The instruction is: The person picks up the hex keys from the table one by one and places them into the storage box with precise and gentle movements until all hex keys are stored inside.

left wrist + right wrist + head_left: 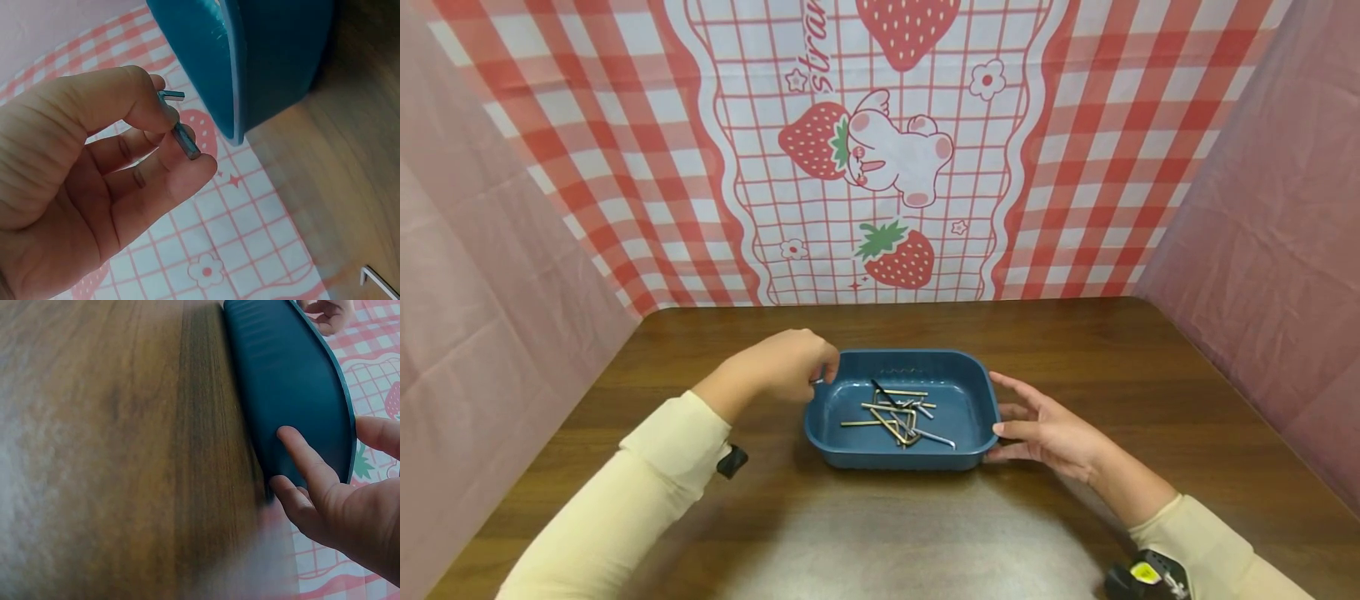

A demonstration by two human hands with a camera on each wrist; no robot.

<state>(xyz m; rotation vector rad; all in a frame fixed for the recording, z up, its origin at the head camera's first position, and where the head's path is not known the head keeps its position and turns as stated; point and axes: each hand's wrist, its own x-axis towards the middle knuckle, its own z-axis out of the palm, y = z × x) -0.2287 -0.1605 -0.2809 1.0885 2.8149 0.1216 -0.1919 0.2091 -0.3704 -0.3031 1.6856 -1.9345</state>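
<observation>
My left hand [790, 367] is just beyond the left rim of a blue tray [898, 460]. Between thumb and fingers it pinches a small silver hex key [186, 142], whose short bent end shows past the thumb in the left wrist view. Several hex keys [895, 421], gold, silver and one black, lie crossed in a loose pile inside the tray. At the tray's right end my right hand [1052, 433] touches the outer wall with fairly straight fingers [306, 459]. Another silver hex key [380, 282] shows near the lower right corner of the left wrist view.
The tray stands on a brown wooden table [910, 533]. A red and white strawberry-print cloth [880, 167] hangs behind the table, with pink cloth [1270, 233] along both sides. Black devices [733, 460] are worn at both wrists.
</observation>
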